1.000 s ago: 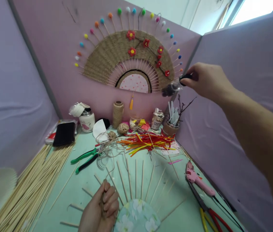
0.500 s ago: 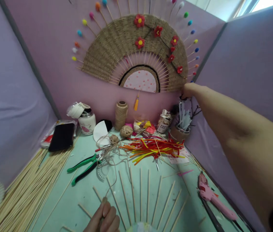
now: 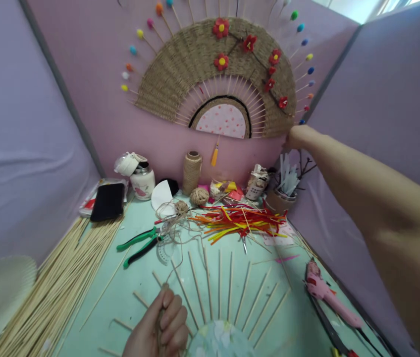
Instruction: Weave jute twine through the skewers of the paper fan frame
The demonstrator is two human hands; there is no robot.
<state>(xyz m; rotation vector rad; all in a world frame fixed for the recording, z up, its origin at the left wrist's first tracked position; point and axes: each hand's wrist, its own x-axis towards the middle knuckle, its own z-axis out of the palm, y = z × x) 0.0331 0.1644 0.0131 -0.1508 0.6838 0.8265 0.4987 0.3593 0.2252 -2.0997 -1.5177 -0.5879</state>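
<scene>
At the lower middle, my left hand (image 3: pixel 158 322) is closed, its thumb and fingers pressed round a length of twine (image 3: pixel 175 267) that trails from a tangle further back. Beside it, thin bamboo sticks (image 3: pixel 220 282) fan out from a pale blue-green patterned disc (image 3: pixel 221 339). My right arm stretches far forward; my right hand (image 3: pixel 297 136) is near the lower right corner of the woven fan (image 3: pixel 180 64), above a pot of translucent glue sticks (image 3: pixel 288 178). Its fingers look curled, partly hidden, and anything in them cannot be made out.
Green-handled pliers (image 3: pixel 141 245), red and yellow pipe cleaners (image 3: pixel 239 220) and a twine spool (image 3: pixel 192 171) lie across the table. A pink glue gun (image 3: pixel 331 295) is at right. Bamboo sticks (image 3: pixel 61 277), a black phone (image 3: pixel 109 202) and a white plate (image 3: pixel 2 297) are at left.
The view has shifted slightly. My left hand shows more fully, still closed on the twine. My right hand stays near the fan's corner; the dark ring seen beneath it earlier no longer shows.
</scene>
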